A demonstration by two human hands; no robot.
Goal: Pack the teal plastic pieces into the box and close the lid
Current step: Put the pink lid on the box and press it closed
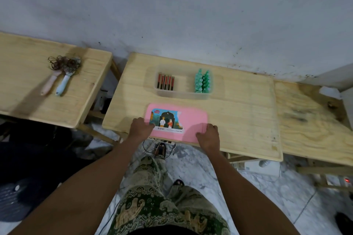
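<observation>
**Left tabletop** (28,82). Stands well to the left of the pink lid (191,120), with a gap between it and the centre tabletop. It carries two hairbrushes side by side, one pink-handled (48,84) and one pale-blue-handled (64,84). The bristles of both are clogged with dark hair. Neither bears on the task.

**Centre tabletop** (238,110). The pink lid lies flat at the near edge, and its near side appears to overhang that edge.
- The left hand (142,127) sits at the lid's near-left corner, fingers bent down over the rim and covering part of the sticker (168,120).
- The right hand (208,133) sits at the near-right corner, fingers likewise curled on the edge.
- Both hands appear to grip the lid; the thumbs are hidden.
- Assessment: holding opposite corners would keep the lid level for moving it onto the box.

**Sticker.** On the lid's left half. It shows two illustrated figures under an arch, a red logo at top left, and a barcode strip with a line of print along the bottom. None of the writing is legible.

**Clear plastic box** (183,95). Sits just beyond the lid and is uncovered.
- Beyond the lid's left half, a row of dark red-and-black pieces (165,82) stands on edge.
- Beyond the lid's right end, the teal plastic pieces (203,82) stand packed in two rows near the box's right wall.
- Assessment: packing looks complete and only the closing remains.

**Right tabletop** (315,120). Knotty plywood, butting the centre tabletop to the right of the lid.
</observation>
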